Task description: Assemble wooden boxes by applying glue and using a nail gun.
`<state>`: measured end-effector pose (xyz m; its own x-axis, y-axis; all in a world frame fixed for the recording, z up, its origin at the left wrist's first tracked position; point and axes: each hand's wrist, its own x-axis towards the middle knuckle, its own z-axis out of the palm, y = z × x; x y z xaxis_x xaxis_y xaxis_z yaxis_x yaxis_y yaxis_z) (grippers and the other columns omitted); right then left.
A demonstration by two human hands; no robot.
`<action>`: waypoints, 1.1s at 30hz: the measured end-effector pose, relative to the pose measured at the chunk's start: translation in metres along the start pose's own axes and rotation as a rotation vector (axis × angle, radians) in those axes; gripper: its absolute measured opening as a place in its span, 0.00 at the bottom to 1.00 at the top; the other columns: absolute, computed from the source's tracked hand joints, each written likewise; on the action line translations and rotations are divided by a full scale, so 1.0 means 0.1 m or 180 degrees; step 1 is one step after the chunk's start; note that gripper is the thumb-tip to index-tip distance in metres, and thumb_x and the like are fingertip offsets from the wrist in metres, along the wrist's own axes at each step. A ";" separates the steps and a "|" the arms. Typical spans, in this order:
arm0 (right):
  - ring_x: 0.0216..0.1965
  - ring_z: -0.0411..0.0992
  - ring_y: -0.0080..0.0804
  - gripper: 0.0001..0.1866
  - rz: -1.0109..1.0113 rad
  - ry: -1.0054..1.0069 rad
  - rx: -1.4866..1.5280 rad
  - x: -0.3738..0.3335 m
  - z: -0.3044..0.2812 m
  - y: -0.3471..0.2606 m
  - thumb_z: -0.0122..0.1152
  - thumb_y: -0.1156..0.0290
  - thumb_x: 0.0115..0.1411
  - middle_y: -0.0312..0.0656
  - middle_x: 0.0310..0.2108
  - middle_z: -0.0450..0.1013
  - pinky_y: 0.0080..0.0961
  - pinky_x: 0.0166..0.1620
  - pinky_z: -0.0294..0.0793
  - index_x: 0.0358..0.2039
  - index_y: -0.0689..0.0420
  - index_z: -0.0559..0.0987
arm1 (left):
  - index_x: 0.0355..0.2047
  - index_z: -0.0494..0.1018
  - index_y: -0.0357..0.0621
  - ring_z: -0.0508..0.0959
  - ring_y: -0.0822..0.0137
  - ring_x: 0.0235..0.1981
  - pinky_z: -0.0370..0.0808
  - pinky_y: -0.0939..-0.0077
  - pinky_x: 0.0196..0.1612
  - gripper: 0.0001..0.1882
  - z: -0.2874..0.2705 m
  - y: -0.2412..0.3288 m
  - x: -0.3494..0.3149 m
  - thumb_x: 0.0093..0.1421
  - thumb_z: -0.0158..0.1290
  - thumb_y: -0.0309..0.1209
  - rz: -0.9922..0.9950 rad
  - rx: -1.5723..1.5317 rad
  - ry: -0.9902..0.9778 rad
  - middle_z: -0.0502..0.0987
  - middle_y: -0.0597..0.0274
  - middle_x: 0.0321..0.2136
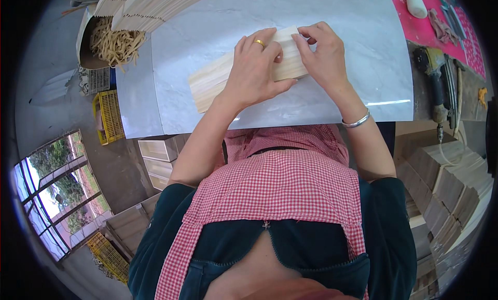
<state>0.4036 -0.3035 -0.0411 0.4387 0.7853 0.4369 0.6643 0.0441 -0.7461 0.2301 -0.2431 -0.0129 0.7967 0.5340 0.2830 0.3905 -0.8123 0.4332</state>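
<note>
A pale wooden board (213,81) lies flat on my grey marbled bench (371,51), under both hands. Its long axis runs aslant: one end points to the lower left, toward my left forearm, the other to the upper right, away from me. The faint lines on its face follow that length.

My left hand (255,72) lies across the board, fingers bent over its top and the thumb spread wide toward the near edge; I cannot tell whether it grips. My right hand (322,56) pinches the upper-right end between thumb and forefinger.

Past the board, at the upper left, stand stacked wooden panels (148,7), beside a bundle of pale curled strips (115,43). Off to my right lies a power tool (434,74).
</note>
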 end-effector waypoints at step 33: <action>0.30 0.72 0.33 0.07 -0.0037 0.0179 -0.0175 -0.26 -0.34 -0.32 0.63 0.74 0.58 0.40 0.35 0.76 0.26 0.37 0.73 0.36 0.61 0.82 | 0.25 0.69 0.46 0.69 0.48 0.54 0.69 0.60 0.55 0.23 -0.06 0.37 -0.13 0.32 0.72 0.35 -0.0025 -0.0743 0.0243 0.71 0.46 0.57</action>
<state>0.3916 -0.3463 -0.0115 0.4630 0.7489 0.4741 0.7011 0.0179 -0.7129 0.2313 -0.2791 0.0049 0.7534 0.5635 0.3389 0.2725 -0.7365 0.6191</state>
